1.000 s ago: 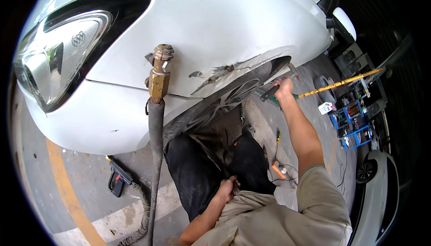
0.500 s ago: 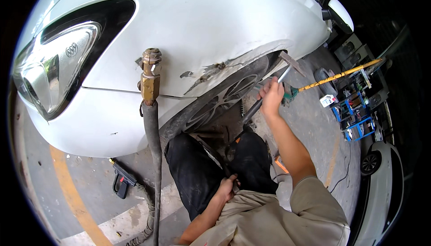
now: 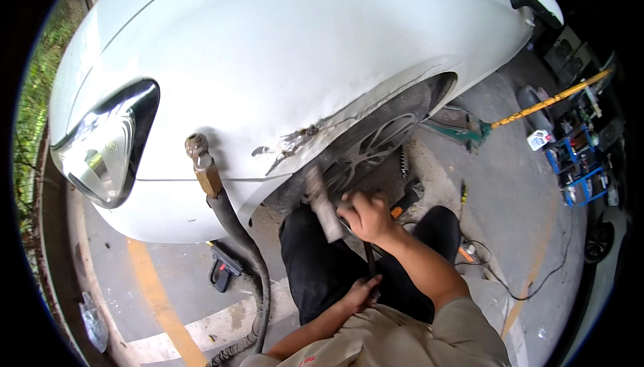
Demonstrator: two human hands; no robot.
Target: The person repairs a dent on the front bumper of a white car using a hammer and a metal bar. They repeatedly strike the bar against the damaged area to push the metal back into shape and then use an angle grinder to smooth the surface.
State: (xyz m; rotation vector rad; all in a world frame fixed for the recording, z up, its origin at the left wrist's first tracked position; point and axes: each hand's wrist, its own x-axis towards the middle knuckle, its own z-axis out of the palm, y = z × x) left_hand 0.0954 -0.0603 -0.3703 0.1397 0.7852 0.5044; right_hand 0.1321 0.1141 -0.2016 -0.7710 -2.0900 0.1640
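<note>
My right hand is closed around a hammer, whose head is smeared by motion beside the front wheel. Low between my knees, my left hand grips a dark bar; its far end is hidden behind my right hand. Ahead is the white fender of a car. Its paint is scraped and torn at a damaged patch above the wheel arch. A brass clamp on a thick dark cable rests against the body near the headlight.
A black trigger gun lies on the floor at left. Right of the wheel are a black power tool, a green jack with a yellow handle, and a thin cord. Blue tool racks stand farther right.
My right hand has swung the hammer down and left, from beside the wheel arch to in front of my knees. My left hand keeps its low grip. The view has shifted.
</note>
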